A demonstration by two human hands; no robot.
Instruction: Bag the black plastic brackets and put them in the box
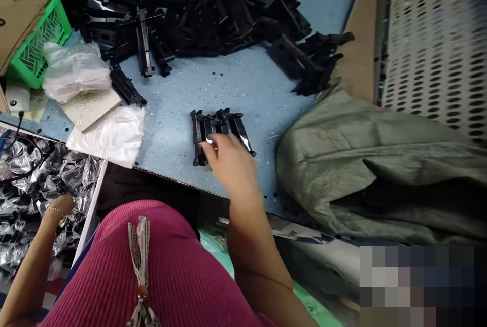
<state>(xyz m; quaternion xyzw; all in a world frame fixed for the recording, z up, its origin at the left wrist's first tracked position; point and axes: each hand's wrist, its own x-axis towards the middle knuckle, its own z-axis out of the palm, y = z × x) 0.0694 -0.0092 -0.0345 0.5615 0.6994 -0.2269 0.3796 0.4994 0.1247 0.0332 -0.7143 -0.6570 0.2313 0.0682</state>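
Several black plastic parts (197,137) stand side by side on the blue speckled table (171,94). My right hand (230,159) is over their near side, with thumb and fingers curled onto them; the fingertips are partly hidden. On the left, my left hand (64,205), with a beaded bracelet at the wrist, is over a drawer-like bin of parts in clear plastic bags (72,175). Its fingers are too small and turned away to make out what, if anything, they hold.
A large heap of black parts (213,17) lies at the back. Plastic bags (114,134), a notepad (91,109) and a green basket (49,33) are at left. A grey-green sack (327,149) and perforated metal panel (433,48) are at right.
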